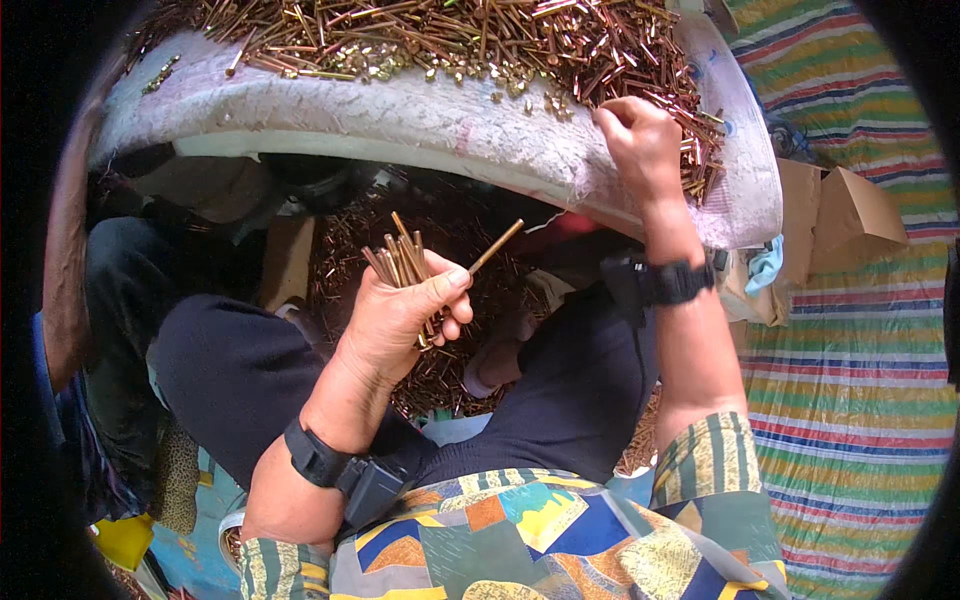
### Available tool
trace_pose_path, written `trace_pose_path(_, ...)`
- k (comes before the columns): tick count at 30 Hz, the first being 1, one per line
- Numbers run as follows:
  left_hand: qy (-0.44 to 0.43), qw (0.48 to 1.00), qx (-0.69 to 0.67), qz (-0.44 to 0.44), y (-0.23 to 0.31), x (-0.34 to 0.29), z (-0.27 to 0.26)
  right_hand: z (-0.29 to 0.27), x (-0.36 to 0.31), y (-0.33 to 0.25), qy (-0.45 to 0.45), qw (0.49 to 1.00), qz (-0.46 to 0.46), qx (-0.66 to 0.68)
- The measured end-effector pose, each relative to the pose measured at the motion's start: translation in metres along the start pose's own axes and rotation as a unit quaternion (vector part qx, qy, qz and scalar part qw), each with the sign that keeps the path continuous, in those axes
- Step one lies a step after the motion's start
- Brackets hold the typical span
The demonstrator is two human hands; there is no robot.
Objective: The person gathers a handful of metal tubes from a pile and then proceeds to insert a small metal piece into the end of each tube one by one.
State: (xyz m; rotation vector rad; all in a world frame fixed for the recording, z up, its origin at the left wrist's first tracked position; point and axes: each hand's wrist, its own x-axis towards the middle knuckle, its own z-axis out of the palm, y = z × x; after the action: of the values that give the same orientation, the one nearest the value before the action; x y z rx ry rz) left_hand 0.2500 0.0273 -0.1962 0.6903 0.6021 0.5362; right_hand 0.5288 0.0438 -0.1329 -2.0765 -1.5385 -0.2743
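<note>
My left hand (405,300) is closed round a bundle of thin brass-coloured bolts (398,258), held above my lap. One more bolt (497,247) sticks out to the right between its thumb and forefinger. On the pale padded tabletop (400,112) in front of me lies a big heap of similar copper-coloured bolts (560,45). Small shiny gold nuts (385,65) are gathered along the heap's near edge. At the table's near right, my right hand (640,145) has its fingers curled together at the edge of the heap. Whatever those fingers hold is hidden.
Between my feet, more bolts (345,250) cover the ground under the table. A cardboard box (855,220) and a light blue cloth (765,265) are at the right, beside a striped sheet (850,400). Another person's dark-trousered leg (125,290) is close on my left.
</note>
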Motion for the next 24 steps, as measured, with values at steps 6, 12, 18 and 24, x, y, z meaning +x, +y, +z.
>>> trace_pose_path(6,-0.002,1.0,-0.011,0.001,0.003,0.001,-0.006,0.017,0.022,0.002,-0.111,0.949,0.076,-0.284)
trace_pose_path(12,0.006,1.0,0.001,0.015,0.005,-0.002,-0.006,-0.005,-0.003,0.009,-0.079,0.992,0.005,-0.099)
trace_pose_path(18,-0.009,1.0,0.01,0.021,0.003,-0.002,-0.007,-0.041,-0.052,-0.011,-0.162,0.877,0.096,0.442)
trace_pose_path(24,-0.02,0.999,0.027,0.019,0.004,-0.004,-0.007,-0.052,-0.063,-0.05,-0.241,0.865,0.08,0.433)
